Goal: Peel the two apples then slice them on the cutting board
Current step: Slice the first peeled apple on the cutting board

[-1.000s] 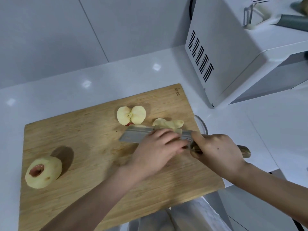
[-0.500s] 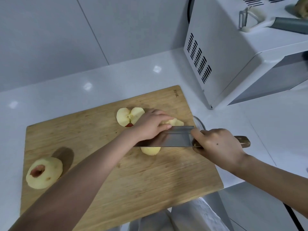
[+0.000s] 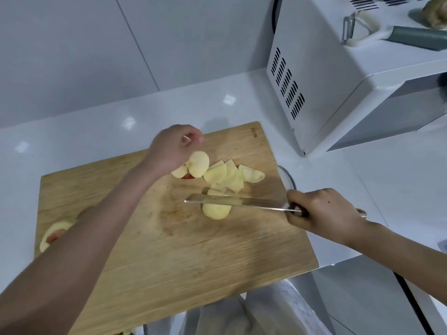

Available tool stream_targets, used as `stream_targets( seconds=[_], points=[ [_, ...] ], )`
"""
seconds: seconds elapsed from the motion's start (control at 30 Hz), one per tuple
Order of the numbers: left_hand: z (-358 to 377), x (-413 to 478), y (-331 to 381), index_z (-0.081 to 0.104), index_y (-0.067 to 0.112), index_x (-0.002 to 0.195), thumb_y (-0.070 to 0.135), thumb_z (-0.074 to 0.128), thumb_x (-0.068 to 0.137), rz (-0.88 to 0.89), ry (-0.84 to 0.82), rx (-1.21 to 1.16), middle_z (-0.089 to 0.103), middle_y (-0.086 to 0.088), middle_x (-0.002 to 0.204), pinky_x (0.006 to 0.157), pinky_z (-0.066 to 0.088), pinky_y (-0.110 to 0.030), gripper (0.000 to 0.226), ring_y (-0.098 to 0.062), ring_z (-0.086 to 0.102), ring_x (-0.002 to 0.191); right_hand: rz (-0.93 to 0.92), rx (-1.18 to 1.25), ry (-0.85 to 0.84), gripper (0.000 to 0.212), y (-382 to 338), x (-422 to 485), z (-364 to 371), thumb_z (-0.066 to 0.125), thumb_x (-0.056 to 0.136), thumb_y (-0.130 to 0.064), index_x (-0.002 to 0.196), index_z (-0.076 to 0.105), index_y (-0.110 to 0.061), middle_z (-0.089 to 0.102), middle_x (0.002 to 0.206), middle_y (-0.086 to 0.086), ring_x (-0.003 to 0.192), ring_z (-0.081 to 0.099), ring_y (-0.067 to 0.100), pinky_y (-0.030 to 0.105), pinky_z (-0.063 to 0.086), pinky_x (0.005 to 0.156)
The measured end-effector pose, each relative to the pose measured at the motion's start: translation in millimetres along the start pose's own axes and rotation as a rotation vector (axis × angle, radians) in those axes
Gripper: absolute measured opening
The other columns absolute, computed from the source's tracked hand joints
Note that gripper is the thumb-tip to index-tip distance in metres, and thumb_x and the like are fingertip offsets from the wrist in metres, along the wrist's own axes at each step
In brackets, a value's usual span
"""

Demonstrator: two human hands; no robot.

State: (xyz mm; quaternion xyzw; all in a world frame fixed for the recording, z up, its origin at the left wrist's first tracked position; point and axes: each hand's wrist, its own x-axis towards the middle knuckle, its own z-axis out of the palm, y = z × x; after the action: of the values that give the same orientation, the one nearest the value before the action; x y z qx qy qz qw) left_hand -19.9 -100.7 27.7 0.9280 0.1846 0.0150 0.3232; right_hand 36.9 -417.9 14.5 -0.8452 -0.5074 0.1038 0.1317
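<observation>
Apple slices [image 3: 227, 176] now bare: left hand [image 3: 173, 147] off knife [image 3: 261, 203]

Single head-worn cam, wide-angle, pitched forward and down, looking from above and behind both hands. Close range: both forearms come in from the lower corners, with the left hand [image 3: 176, 146] just left of centre and the right hand [image 3: 324, 211] right of centre, gripping the knife [image 3: 242, 204]. Frame centre lands on the apple slices [image 3: 227, 175] between the hands. Under both hands the cutting board [image 3: 193, 250] fills the lower middle. Beyond the hands there's counter [image 3: 96, 131], then wall [image 3: 72, 56]. Beyond the right hand, top right, is the microwave [image 3: 326, 81], skewed by the wide lens. Nearer than the hands, at the bottom edge, the person's clothing [image 3: 254, 315] shows.
</observation>
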Motion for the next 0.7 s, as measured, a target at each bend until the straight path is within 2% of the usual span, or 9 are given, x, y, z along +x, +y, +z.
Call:
stream_targets(
  seconds=[0.1, 0.2, 0.27, 0.33, 0.37, 0.43, 0.5, 0.57, 0.7],
  points=[
    [-14, -28, -18, 0.069, 0.016, 0.101, 0.022, 0.057, 0.094, -0.125, 0.134, -0.038, 0.065, 0.006, 0.098, 0.068, 0.036, -0.007, 0.015, -0.009, 0.057, 0.082, 0.051, 0.076, -0.018, 0.02, -5, -2, 8, 0.065, 0.075, -0.019, 0.067, 0.047, -0.017, 0.027, 0.045, -0.008, 0.038, 0.023, 0.014, 0.015, 0.018, 0.04],
    [-12, -52, -37, 0.068, 0.017, 0.1, 0.02, 0.064, 0.089, -0.249, 0.204, -0.055, 0.066, 0.0, 0.1, 0.076, 0.04, -0.018, 0.012, -0.016, 0.06, 0.089, 0.146, 0.156, -0.023, 0.02, -6, -3, 12, 0.064, 0.082, -0.017, 0.069, 0.049, -0.016, 0.028, 0.045, -0.005, 0.042, 0.029, 0.016, 0.022, 0.026, 0.043],
    [-1, -56, -50, 0.061, 0.019, 0.12, 0.027, 0.076, 0.079, -0.294, 0.106, 0.033, 0.059, -0.002, 0.119, 0.093, 0.04, -0.029, 0.044, -0.021, 0.054, 0.114, 0.184, 0.188, -0.025, 0.018, -6, 0, 10, 0.063, 0.082, -0.017, 0.069, 0.051, -0.015, 0.028, 0.044, -0.005, 0.047, 0.034, 0.016, 0.024, 0.028, 0.045],
    [12, -49, -62, 0.039, 0.028, 0.143, 0.034, 0.085, 0.065, -0.25, -0.073, 0.168, 0.04, -0.005, 0.144, 0.111, 0.024, -0.037, 0.09, -0.023, 0.029, 0.137, 0.202, 0.202, -0.019, 0.017, -8, 5, 8, 0.062, 0.081, -0.017, 0.069, 0.051, -0.015, 0.029, 0.044, -0.005, 0.049, 0.035, 0.017, 0.027, 0.03, 0.046],
    [19, -43, -66, 0.027, 0.033, 0.148, 0.036, 0.087, 0.061, -0.216, -0.14, 0.222, 0.028, -0.006, 0.153, 0.114, 0.018, -0.04, 0.106, -0.024, 0.018, 0.143, 0.211, 0.207, -0.018, 0.017, -9, 7, 7, 0.062, 0.082, -0.018, 0.069, 0.051, -0.014, 0.03, 0.045, -0.004, 0.05, 0.034, 0.018, 0.028, 0.031, 0.047],
    [32, -30, -69, 0.014, 0.036, 0.151, 0.038, 0.087, 0.058, -0.174, -0.203, 0.275, 0.015, -0.004, 0.158, 0.115, 0.019, -0.045, 0.118, -0.029, 0.01, 0.144, 0.224, 0.219, -0.007, 0.017, -12, 11, 7, 0.061, 0.082, -0.018, 0.07, 0.05, -0.014, 0.032, 0.047, -0.003, 0.049, 0.032, 0.019, 0.03, 0.032, 0.048],
    [43, -18, -64, 0.017, 0.034, 0.15, 0.037, 0.085, 0.063, -0.118, -0.207, 0.31, 0.02, 0.001, 0.156, 0.111, 0.028, -0.045, 0.111, -0.031, 0.02, 0.139, 0.235, 0.238, 0.006, 0.019, -15, 14, 8, 0.061, 0.083, -0.017, 0.069, 0.048, -0.017, 0.033, 0.048, -0.003, 0.048, 0.03, 0.019, 0.031, 0.033, 0.048],
    [50, -10, -58, 0.029, 0.028, 0.147, 0.034, 0.08, 0.071, -0.066, -0.182, 0.331, 0.034, 0.004, 0.149, 0.104, 0.037, -0.039, 0.092, -0.027, 0.033, 0.129, 0.251, 0.265, 0.014, 0.027, -18, 15, 10, 0.061, 0.084, -0.016, 0.065, 0.043, -0.025, 0.033, 0.047, -0.004, 0.049, 0.032, 0.019, 0.028, 0.032, 0.048],
    [47, -18, -68, 0.046, 0.013, 0.134, 0.039, 0.08, 0.07, -0.139, -0.04, 0.314, 0.05, -0.008, 0.131, 0.092, 0.042, -0.039, 0.077, -0.033, 0.048, 0.114, 0.295, 0.323, 0.018, 0.038, -22, 14, 12, 0.061, 0.084, -0.018, 0.061, 0.035, -0.033, 0.034, 0.044, -0.005, 0.05, 0.038, 0.016, 0.022, 0.032, 0.049]
  ],
)
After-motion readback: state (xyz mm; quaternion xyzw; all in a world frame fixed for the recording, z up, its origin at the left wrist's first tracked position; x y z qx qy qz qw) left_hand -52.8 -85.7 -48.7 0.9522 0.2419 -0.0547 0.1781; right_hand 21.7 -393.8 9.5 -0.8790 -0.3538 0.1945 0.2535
